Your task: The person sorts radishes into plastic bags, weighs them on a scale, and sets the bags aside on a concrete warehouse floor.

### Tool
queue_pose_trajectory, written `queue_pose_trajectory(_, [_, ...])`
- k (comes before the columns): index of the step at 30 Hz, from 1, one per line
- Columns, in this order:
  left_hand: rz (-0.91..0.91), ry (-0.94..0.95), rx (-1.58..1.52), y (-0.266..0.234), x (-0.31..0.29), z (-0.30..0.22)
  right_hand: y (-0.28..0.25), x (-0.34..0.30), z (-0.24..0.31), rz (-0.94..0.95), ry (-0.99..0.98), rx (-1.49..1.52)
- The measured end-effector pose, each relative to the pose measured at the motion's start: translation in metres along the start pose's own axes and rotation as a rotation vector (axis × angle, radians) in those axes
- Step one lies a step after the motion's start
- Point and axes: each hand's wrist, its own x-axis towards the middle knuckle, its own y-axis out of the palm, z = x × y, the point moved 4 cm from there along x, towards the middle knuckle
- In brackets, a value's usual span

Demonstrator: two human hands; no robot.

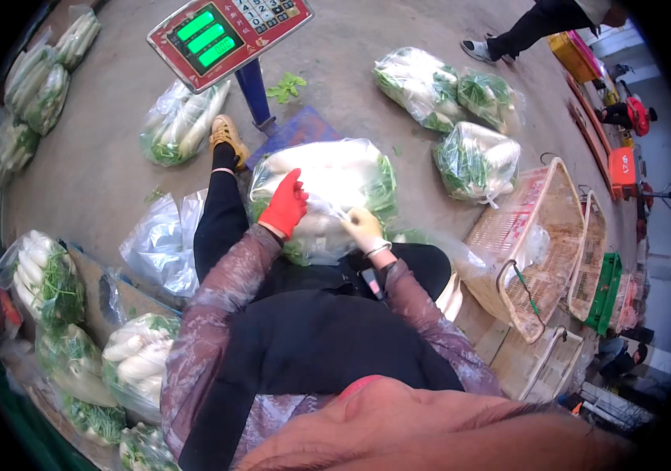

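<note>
In front of my lap a large clear plastic bag of white radishes point(335, 159) lies on its side, green leaves pressed against its ends. My left hand point(285, 207), in a red glove, is at the gathered plastic on top, fingers partly curled with the tips pointing away from me. Wearing a pale yellow glove, my right hand point(363, 229) pinches the twisted neck of the same bag. A strip of plastic stretches between the two hands. The bag hides most of the blue scale platform point(304, 125) just beyond it.
A red scale display point(229, 35) stands on a blue post point(254, 93). Bagged radishes lie beyond my foot point(186, 122), at far right point(418, 82) and at left point(41, 279). Empty plastic bags point(164, 243) lie left of my leg. Wicker baskets point(520, 251) stand right. Someone's leg point(528, 30) shows far right.
</note>
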Motion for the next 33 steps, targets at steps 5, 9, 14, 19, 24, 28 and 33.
queue_pose_trajectory(5, [0.327,1.415,1.898,0.066,0.006,-0.063,-0.013,-0.008,0.05,0.103,-0.118,-0.585])
queue_pose_trajectory(9, [0.401,1.139,1.834,0.077,0.045,-0.06,-0.016,-0.008,0.048,0.303,-0.023,-0.406])
queue_pose_trajectory(14, [0.676,1.238,1.467,0.079,-0.027,-0.01,-0.094,0.02,-0.029,0.359,0.199,0.348])
queue_pose_trajectory(19, [0.537,1.166,2.042,0.094,-0.012,0.005,-0.096,0.051,-0.19,0.284,0.881,0.395])
queue_pose_trajectory(24, [0.174,0.952,1.321,0.071,0.007,0.009,0.015,0.05,-0.218,0.176,0.794,1.52])
queue_pose_trajectory(28, [0.079,0.502,1.117,0.1,0.025,-0.007,-0.008,0.032,-0.187,0.187,1.057,1.43])
queue_pose_trajectory(33, [0.074,0.642,1.315,0.188,0.029,-0.051,-0.005,0.02,-0.225,-0.379,0.833,1.19])
